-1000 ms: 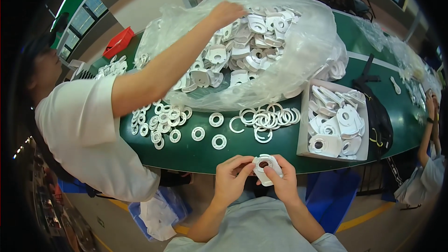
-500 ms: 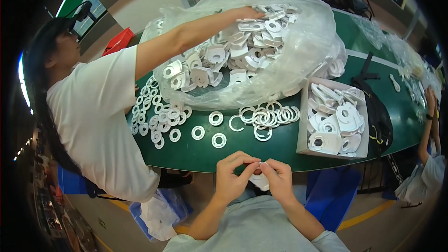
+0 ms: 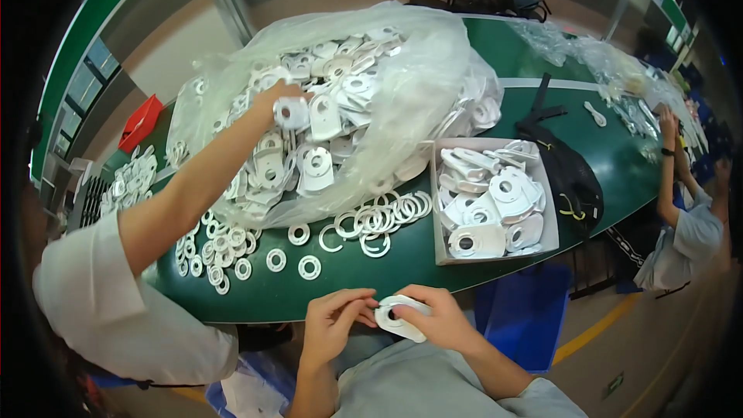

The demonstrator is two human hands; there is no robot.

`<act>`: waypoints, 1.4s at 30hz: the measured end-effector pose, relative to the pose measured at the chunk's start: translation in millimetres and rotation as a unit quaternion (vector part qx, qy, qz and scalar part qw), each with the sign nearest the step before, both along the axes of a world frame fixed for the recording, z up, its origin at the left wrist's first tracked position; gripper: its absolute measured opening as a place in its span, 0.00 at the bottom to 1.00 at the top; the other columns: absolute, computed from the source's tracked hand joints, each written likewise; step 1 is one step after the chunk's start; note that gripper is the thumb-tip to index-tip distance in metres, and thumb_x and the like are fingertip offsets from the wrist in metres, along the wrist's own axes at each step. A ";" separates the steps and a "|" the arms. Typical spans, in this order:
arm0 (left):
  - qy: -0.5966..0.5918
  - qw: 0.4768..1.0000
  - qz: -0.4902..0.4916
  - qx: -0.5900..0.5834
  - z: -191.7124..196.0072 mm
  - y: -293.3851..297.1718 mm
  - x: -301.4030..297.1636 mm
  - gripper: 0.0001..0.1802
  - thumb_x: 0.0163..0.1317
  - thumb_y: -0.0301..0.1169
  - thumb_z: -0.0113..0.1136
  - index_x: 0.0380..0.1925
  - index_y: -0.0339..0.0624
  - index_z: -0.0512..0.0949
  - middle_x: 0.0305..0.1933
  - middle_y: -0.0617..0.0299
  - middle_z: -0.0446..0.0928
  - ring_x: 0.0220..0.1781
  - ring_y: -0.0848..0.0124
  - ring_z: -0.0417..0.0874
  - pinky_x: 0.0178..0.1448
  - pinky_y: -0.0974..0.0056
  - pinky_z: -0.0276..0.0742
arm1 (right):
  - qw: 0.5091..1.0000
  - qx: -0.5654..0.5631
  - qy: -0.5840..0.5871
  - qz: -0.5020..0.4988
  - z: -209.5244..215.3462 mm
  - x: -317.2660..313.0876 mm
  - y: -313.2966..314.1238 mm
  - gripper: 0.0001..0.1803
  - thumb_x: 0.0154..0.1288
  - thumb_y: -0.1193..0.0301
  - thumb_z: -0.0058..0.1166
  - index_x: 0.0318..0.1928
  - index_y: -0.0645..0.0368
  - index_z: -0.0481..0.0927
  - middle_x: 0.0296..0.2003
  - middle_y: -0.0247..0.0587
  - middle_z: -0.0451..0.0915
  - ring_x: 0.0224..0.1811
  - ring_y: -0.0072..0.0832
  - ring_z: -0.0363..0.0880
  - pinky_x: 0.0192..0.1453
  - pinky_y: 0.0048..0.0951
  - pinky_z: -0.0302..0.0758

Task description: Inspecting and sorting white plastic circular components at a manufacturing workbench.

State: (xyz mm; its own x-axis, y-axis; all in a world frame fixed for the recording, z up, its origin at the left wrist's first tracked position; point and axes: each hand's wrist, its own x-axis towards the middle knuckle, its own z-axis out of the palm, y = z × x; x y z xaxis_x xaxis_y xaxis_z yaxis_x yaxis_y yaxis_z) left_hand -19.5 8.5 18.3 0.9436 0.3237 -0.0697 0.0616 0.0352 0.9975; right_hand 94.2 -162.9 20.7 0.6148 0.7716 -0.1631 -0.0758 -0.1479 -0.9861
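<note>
My right hand holds a white plastic plate with a round hole, its thumb lying over the face by the hole. The plate is tilted, in front of the table's near edge and above my lap. At the plate's left edge, my left hand has its thumb and fingertips drawn together; whether something small is between them is hidden. Beyond my hands, several loose white rings lie flat on the green table.
A large clear plastic bag full of similar plates covers the table's middle; a co-worker's arm reaches into it from the left. A box of plates and a black bag stand right. Open rings lie nearby.
My view has swung, shifting the table leftward. The plate has turned face-up in my right hand, and my left fingers have moved to its left edge. The co-worker's arm has drawn back somewhat.
</note>
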 end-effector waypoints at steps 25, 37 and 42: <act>0.038 0.812 0.239 0.531 -41.3 107.7 31.8 0.12 0.46 0.26 0.70 0.33 0.40 0.82 0.42 0.58 0.78 0.47 0.58 0.76 0.50 0.57 0.72 | 0.904 0.060 -0.416 -0.078 50.7 49.6 61.5 0.10 0.55 0.77 0.60 0.40 0.63 0.82 0.36 0.48 0.82 0.38 0.37 0.81 0.42 0.31 0.76; -0.073 0.846 0.272 0.453 -19.3 87.8 6.2 0.13 0.45 0.22 0.71 0.34 0.43 0.83 0.48 0.58 0.75 0.47 0.59 0.75 0.43 0.61 0.77 | 0.824 -0.228 -0.481 -0.194 14.9 109.4 209.5 0.43 0.48 0.63 0.69 0.64 0.61 0.63 0.52 0.54 0.75 0.53 0.47 0.75 0.55 0.44 0.70; -0.127 0.851 0.328 0.391 -13.7 75.1 2.5 0.11 0.49 0.20 0.68 0.35 0.40 0.84 0.43 0.57 0.78 0.42 0.62 0.79 0.41 0.66 0.79 | 0.849 -0.073 -0.479 -0.212 1.2 122.0 196.8 0.30 0.52 0.70 0.65 0.56 0.63 0.71 0.42 0.49 0.78 0.41 0.40 0.77 0.46 0.36 0.72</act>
State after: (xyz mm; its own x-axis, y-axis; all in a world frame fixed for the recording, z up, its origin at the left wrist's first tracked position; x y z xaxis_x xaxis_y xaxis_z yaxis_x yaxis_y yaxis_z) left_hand -17.0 83.6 4.5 0.4948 0.6399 0.5879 0.0632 -0.7012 0.7101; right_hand 216.2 33.9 22.0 0.7370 0.4615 0.4938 0.6729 -0.4331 -0.5997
